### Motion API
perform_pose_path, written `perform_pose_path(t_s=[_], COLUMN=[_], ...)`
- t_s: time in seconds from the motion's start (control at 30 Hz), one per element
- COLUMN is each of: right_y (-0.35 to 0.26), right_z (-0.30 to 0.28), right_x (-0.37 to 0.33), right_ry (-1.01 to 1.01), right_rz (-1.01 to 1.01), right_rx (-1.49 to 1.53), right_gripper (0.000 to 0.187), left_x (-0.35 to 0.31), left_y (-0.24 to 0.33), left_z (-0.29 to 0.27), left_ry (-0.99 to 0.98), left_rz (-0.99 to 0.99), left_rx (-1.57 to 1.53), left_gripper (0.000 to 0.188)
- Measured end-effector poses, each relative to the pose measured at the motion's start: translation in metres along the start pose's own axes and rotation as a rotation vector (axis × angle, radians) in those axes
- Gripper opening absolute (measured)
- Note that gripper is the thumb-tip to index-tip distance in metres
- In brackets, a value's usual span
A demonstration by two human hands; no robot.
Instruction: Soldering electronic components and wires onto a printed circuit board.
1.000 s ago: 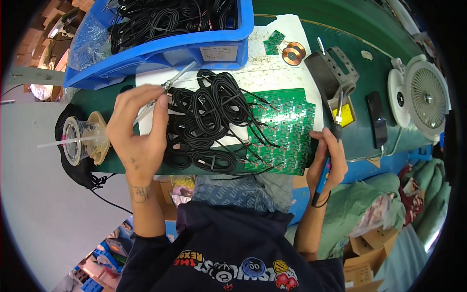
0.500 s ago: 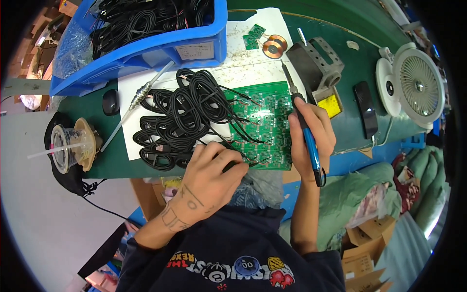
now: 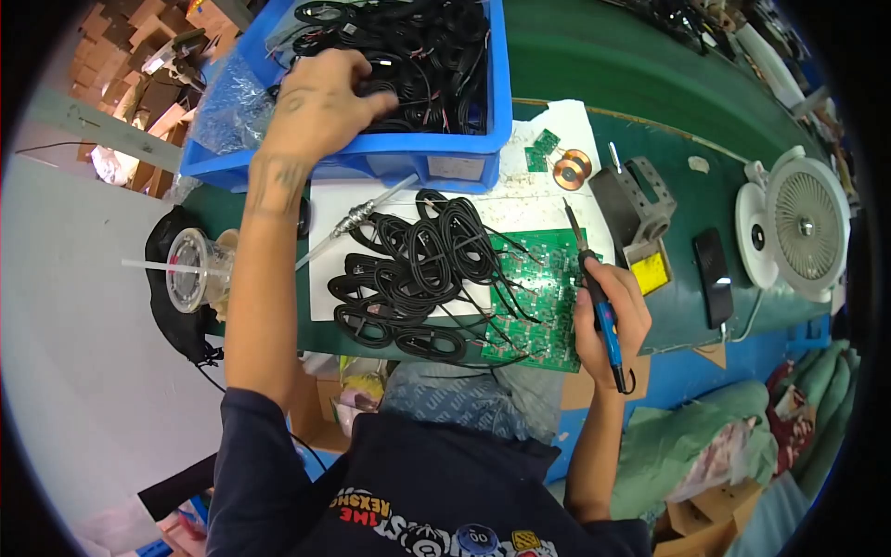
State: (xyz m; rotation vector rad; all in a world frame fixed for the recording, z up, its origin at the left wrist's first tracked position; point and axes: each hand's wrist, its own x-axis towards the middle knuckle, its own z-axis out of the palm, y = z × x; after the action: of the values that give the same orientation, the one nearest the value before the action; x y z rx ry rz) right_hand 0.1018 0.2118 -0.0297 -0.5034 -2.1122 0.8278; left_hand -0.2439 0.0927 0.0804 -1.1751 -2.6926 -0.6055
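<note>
My left hand [image 3: 323,102] reaches into the blue bin [image 3: 390,153], over a heap of coiled black cables [image 3: 432,79]. Its thumb and forefinger are spread apart, and nothing shows between them; the other fingertips are partly hidden. In my right hand [image 3: 614,320] is a blue-and-black soldering iron [image 3: 601,306], its tip angled up and away from me above the right edge of a green circuit board panel [image 3: 548,302]. Several bundled black cables [image 3: 418,269] lie left of the board, with wire ends running onto it.
A solder wire feeder tube [image 3: 357,218] lies beside the cables. Behind the board are copper coils [image 3: 572,170] and small green boards [image 3: 541,150]. To the right stand an iron holder [image 3: 640,200] with a yellow sponge [image 3: 650,272], a phone [image 3: 713,278] and a fan [image 3: 806,226]. A plastic cup [image 3: 190,271] is left.
My left hand has left the near edge of the board and moved up into the bin. My right hand still holds the iron beside the board. The view has shifted.
</note>
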Motion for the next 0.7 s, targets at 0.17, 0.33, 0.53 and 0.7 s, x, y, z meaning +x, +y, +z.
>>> perform_pose_path(t_s=[0.17, 0.33, 0.53, 0.7], right_y=[0.001, -0.004, 0.005, 0.003], right_z=[-0.001, 0.000, 0.003, 0.002], right_x=[0.000, 0.007, 0.011, 0.010], right_ry=[0.000, -0.041, -0.051, -0.082], right_rz=[-0.013, -0.001, 0.026, 0.071], right_rx=[0.000, 0.013, 0.041, 0.025], right_gripper=[0.041, 0.039, 0.037, 0.035], left_x=[0.009, -0.013, -0.078, -0.137], left_y=[0.013, -0.018, -0.007, -0.005], left_z=[-0.005, -0.038, -0.067, -0.060], left_ry=[-0.136, 0.214, 0.530, 0.214], left_rz=[0.063, 0.121, -0.101, -0.145], left_rx=[0.103, -0.321, -0.619, -1.114], left_gripper=[0.018, 0.020, 0.022, 0.019])
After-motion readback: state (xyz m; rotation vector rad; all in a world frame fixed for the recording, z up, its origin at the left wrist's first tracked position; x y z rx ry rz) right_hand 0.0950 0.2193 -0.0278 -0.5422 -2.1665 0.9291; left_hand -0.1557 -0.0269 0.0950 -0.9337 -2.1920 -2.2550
